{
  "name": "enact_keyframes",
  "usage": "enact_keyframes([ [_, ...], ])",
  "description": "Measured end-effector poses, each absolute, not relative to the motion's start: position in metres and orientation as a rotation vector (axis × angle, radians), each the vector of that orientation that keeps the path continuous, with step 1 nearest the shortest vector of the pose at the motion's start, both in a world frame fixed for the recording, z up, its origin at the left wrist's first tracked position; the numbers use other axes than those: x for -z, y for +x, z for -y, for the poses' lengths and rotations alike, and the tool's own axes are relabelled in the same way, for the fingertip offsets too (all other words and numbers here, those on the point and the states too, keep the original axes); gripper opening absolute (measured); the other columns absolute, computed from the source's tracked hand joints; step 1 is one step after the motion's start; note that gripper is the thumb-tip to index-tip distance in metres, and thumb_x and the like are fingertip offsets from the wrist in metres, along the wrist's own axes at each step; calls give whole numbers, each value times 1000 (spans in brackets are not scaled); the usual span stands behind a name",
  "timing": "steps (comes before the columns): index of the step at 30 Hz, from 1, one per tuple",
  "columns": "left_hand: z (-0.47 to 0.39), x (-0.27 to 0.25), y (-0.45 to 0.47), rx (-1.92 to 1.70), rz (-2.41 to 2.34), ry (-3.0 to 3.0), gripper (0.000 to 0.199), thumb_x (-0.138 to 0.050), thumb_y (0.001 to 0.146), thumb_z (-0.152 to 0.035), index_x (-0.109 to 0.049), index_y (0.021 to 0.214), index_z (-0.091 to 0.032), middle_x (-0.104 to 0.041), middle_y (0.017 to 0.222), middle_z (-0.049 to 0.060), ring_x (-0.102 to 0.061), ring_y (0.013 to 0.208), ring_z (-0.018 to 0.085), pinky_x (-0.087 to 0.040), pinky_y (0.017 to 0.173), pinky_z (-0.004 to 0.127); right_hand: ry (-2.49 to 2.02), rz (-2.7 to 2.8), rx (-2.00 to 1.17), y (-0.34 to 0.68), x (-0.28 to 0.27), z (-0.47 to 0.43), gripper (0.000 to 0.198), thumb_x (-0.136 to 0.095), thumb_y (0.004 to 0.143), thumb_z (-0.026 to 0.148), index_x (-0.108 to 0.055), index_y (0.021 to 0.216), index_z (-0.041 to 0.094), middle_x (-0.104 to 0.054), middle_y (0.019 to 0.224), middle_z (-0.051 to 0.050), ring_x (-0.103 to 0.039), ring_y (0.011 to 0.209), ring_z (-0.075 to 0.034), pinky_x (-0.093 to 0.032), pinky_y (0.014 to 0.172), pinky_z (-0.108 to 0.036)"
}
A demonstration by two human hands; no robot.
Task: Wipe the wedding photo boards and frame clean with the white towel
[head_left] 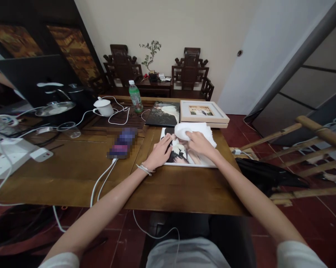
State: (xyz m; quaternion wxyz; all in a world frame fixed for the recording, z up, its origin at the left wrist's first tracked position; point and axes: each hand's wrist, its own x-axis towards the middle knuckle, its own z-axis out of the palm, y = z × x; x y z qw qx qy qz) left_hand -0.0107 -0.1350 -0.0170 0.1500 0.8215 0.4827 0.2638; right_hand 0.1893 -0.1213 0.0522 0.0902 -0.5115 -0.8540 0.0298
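Photo panel (179, 153), beneath both hands. Right hand (198, 143): fingers grasping bunched white cloth (203, 130) over its far half. Left hand (159, 152): fingers extended, unclenched, along its left edge.

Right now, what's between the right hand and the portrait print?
A white wipe, under the right hand and over the portrait print; head view.
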Motion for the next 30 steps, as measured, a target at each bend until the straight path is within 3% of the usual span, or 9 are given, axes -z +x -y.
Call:
enact_keyframes([
  [4,131,21,-12,-820,-1351,2384,47,-36,95,-29,-39,140,-18,-36,150,11,-28,140,25,-29,112,48,-1301,2486,-269,156,-57,99,37,-37,76,7,-61,103,14,-68,104,-11,-59,90,-24,-40,75,-27],
  [9,130,22,-13,-804,-1332,2387,47,-37,95,-29,-40,139,-16,-38,148,12,-31,139,25,-29,112,47,-1371,2489,-231,146,-56,96,35,-39,77,9,-62,103,13,-67,105,-12,-59,91,-25,-41,76,-29],
  [20,133,22,-13,-801,-1356,2376,47,-35,95,-31,-38,140,-18,-32,152,12,-25,142,23,-29,111,49,-1641,2433,-16,250,-43,128,30,-38,70,5,-59,90,13,-68,87,-15,-60,84,-29,-43,76,-35],
  [23,132,23,-13,-810,-1358,2371,46,-35,95,-31,-38,140,-18,-32,151,12,-25,142,23,-28,112,48,-1621,2494,59,256,-33,159,30,-40,68,3,-59,88,13,-66,105,-19,-58,104,-31,-41,90,-43],
  [25,132,24,-13,-807,-1359,2374,47,-35,95,-31,-38,140,-19,-32,152,12,-25,142,23,-29,111,48,-1562,2547,103,255,-26,185,30,-42,67,2,-61,88,12,-58,123,-22,-47,123,-32,-34,102,-49],
  [30,132,25,-13,-813,-1359,2393,47,-35,95,-30,-37,141,-19,-32,152,12,-25,142,23,-30,111,48,-1384,2615,-13,250,-24,247,32,-43,65,0,-63,84,17,-52,136,-15,-35,135,-30,-27,109,-56],
])
